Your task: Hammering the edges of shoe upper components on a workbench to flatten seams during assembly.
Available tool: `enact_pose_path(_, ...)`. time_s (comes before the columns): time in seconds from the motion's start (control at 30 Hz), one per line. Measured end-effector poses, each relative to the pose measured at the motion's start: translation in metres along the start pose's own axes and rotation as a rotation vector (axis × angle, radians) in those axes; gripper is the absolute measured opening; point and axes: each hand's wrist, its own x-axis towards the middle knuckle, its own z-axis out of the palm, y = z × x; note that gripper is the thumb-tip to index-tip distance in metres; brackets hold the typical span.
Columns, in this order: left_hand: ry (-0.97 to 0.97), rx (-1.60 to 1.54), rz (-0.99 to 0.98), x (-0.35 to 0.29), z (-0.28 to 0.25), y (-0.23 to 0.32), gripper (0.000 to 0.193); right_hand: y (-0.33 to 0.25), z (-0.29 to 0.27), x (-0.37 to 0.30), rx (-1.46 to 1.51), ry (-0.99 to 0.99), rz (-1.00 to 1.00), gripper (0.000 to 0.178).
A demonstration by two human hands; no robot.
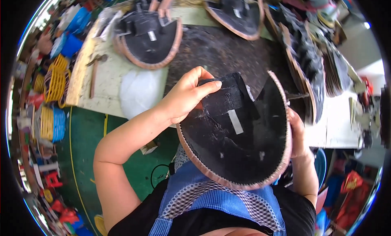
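Above my lap I hold a black rounded panel (252, 154) with a pinkish-brown rim that looks pleated or stitched. A small white strip lies on its inner face, near a black fabric flap (223, 95) at its upper end. My left hand (188, 91) is closed on this flap, thumb on top and fingers bent beneath. At the panel's right edge, my right hand (298, 132) grips the rim from the outside; part of its fingers is hidden behind the panel.
On the bench (106, 95) lie a similar panel (152, 48) at the far left and another panel (238, 20) at the back. A hammer (94, 75) rests near the left edge. A row of stacked panels (299, 60) stands at the right. Yellow baskets (56, 79) are beyond the green floor.
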Motion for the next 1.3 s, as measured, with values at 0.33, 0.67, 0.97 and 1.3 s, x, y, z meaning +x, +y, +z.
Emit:
enact_pose_path(0.33,-0.394,0.444,-0.078,0.043,0.015,-0.033,0.038,0.023,-0.023,-0.049,-0.323,0.364,-0.199,0.022)
enact_pose_path(0.67,-0.3,0.619,0.153,0.048,0.035,-0.037,0.027,0.016,0.003,0.037,-0.855,-0.021,-0.481,0.039)
enact_pose_path(0.97,-0.203,0.436,-0.062,0.053,0.027,-0.048,0.022,0.032,0.009,0.07,-1.076,-0.079,-0.677,0.03)
enact_pose_path(1.3,-0.173,0.042,-0.205,0.043,0.021,-0.072,0.024,0.045,0.004,0.057,-1.104,-0.173,-0.74,0.031)
